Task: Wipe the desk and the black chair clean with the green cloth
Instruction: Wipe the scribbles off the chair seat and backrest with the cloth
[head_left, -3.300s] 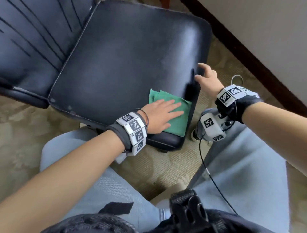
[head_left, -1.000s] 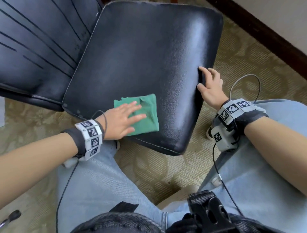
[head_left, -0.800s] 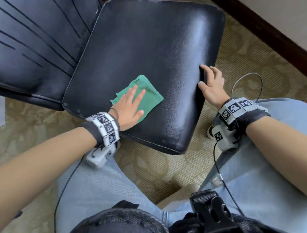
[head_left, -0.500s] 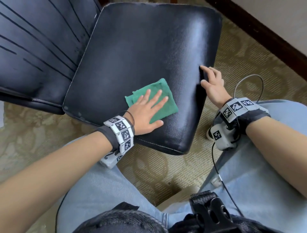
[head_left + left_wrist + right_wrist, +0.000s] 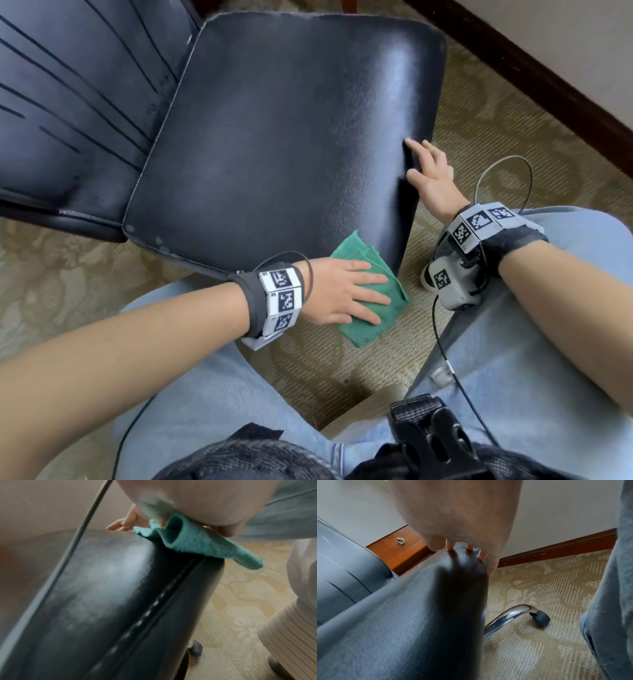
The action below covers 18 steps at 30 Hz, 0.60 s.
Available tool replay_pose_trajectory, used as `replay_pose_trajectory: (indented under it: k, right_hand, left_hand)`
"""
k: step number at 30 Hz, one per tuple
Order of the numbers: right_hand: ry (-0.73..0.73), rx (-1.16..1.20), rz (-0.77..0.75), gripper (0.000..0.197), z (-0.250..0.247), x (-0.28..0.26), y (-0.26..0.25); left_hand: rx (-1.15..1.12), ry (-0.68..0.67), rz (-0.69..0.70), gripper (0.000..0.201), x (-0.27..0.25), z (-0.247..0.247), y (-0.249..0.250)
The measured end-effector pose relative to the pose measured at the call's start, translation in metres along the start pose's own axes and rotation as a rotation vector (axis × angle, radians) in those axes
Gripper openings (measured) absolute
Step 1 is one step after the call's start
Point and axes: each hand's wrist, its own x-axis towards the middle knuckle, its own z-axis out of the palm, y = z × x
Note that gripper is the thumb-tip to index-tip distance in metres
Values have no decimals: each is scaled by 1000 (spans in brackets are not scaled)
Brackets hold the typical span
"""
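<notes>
- From the head view: the left hand (image 5: 337,291) lies flat with straight fingers on the green cloth (image 5: 371,296) at the near right corner of the black chair (image 5: 281,130) seat; about half the cloth hangs past the edge over the carpet (image 5: 479,130); the right hand (image 5: 430,176) rests on the seat's right edge, fingers loosely bent over the side, steadying it; no desk shows.
- From the left wrist view: the cloth (image 5: 197,543) is bunched under the palm and droops off the seat corner (image 5: 197,574); the fingers are hidden here, so I cannot tell their hold.
- From the right wrist view: the fingertips (image 5: 450,546) press the rim of the seat (image 5: 402,615); nothing is pinched; 1 caster (image 5: 539,618) stands on the carpet.
- Risk, as I judge it: with only a flat palm on it, the cloth could slide off the corner and drop; the wheeled chair could roll if the right hand eases.
</notes>
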Motion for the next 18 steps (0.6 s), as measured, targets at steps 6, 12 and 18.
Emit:
replay_pose_trajectory:
  k: [6, 12, 18]
  right_hand:
    - [-7, -65, -5, 63, 1, -1, 5]
    - [18, -129, 12, 65, 8, 1, 3]
    - [24, -128, 6, 61, 9, 3, 4]
  left_hand:
    - [-245, 63, -447, 51, -73, 31, -35]
    - [-549, -108, -965, 71, -91, 28, -54]
    - [-804, 48, -1212, 59, -30, 8, -86]
